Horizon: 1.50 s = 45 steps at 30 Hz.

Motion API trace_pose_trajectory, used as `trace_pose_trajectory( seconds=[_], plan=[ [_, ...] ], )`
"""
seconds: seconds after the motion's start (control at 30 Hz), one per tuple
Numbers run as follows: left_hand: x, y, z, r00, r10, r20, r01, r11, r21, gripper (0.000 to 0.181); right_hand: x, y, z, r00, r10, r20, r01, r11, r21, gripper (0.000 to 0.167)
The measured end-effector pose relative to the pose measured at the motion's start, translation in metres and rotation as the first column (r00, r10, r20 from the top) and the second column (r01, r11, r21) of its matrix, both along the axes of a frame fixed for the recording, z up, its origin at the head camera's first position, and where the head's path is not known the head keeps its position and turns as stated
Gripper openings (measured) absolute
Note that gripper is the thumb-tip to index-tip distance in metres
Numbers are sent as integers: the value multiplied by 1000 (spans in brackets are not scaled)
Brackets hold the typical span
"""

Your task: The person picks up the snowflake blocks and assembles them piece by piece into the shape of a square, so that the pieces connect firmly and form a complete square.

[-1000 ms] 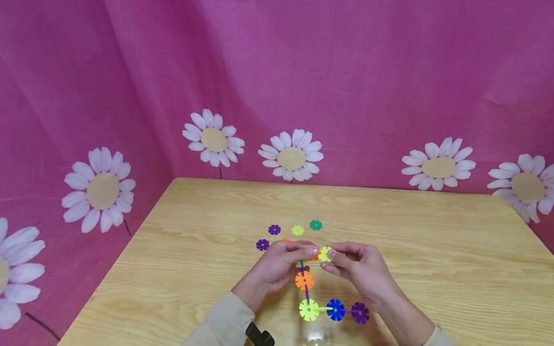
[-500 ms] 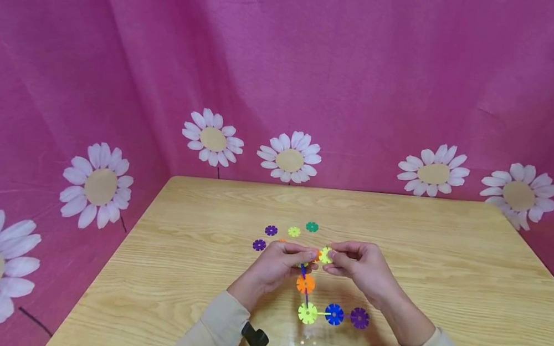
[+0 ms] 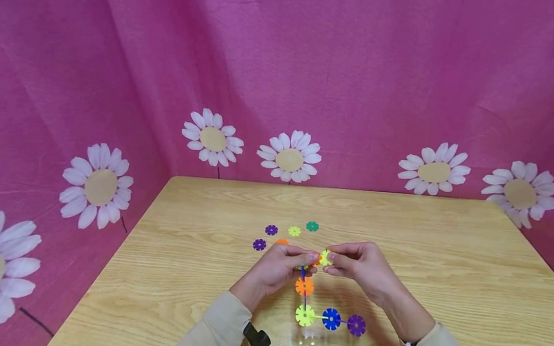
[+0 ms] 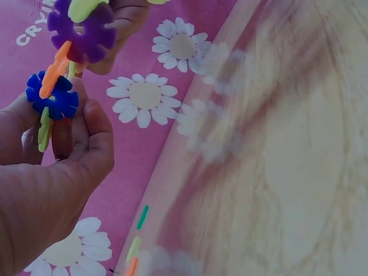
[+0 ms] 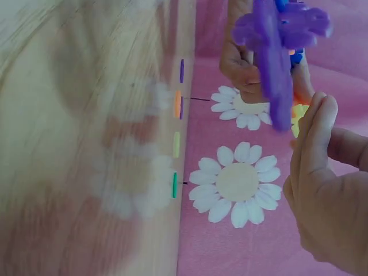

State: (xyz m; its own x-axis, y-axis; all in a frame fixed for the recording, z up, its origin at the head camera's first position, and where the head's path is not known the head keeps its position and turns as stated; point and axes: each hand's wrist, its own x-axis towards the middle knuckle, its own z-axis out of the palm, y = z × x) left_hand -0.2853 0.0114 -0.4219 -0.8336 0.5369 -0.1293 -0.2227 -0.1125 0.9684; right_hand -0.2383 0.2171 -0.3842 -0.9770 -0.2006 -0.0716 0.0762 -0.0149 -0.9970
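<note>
A chain of slotted plastic discs hangs between the hands, with an orange disc (image 3: 304, 286), a lime disc (image 3: 305, 315), a blue disc (image 3: 331, 319) and a purple disc (image 3: 356, 325) towards its near end. The left hand (image 3: 275, 270) pinches the chain's upper end; in the left wrist view its fingers are around a blue disc (image 4: 53, 98). Between finger and thumb the right hand (image 3: 368, 268) pinches a lime disc (image 3: 325, 257), which meets an orange piece beside the left fingertips. In the right wrist view a purple disc (image 5: 275, 69) partly covers the left hand.
Behind the left hand, loose discs lie on the wooden table (image 3: 203, 210): two purple, one (image 3: 271, 230) farther back, a lime one (image 3: 294, 231), a green one (image 3: 312, 226) and a partly hidden orange one (image 3: 282, 242). A pink flowered cloth (image 3: 365, 92) surrounds the table.
The chain's near end has shifted slightly down and left in the head view. Both hands keep their pinches and have barely moved. The head view has tilted a little.
</note>
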Motion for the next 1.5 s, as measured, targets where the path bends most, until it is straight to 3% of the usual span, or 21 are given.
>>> trace_pose_trajectory(
  seconds=[0.27, 0.5, 0.67, 0.9, 1.03, 1.13, 1.33, 1.5],
  plan=[
    [-1, -2, 0, 1000, 23, -3, -23, 1000, 13, 29, -9, 0, -3, 999, 26, 31, -25, 999, -34, 41],
    [2, -3, 5, 999, 41, -25, -40, 999, 27, 29, -11, 1, 5, 997, 67, 35, -67, 998, -2, 40],
    [5, -3, 10, 997, 53, -53, -53, 998, -12, 29, -11, 5, 11, 992, 105, 67, -106, 994, 7, 39],
    [9, -3, 10, 997, 9, -83, -21, 990, -143, 27, -10, 5, 1, 987, 87, 134, -86, 996, -15, 39],
    [8, 1, 10, 999, -6, -43, -2, 986, -169, 32, -9, 6, -1, 985, 124, 121, -124, 992, -2, 39],
    [7, 3, 10, 1000, 22, 2, -21, 984, -176, 38, -10, 6, -3, 981, 152, 122, -154, 988, 7, 40],
    [6, 5, 8, 1000, 16, 24, -10, 971, -241, 35, -11, 6, -6, 973, 172, 157, -175, 985, 8, 37],
    [4, 5, 6, 999, 25, 45, -14, 974, -228, 33, -14, 2, -2, 974, 177, 143, -183, 983, 32, 39]
  ],
)
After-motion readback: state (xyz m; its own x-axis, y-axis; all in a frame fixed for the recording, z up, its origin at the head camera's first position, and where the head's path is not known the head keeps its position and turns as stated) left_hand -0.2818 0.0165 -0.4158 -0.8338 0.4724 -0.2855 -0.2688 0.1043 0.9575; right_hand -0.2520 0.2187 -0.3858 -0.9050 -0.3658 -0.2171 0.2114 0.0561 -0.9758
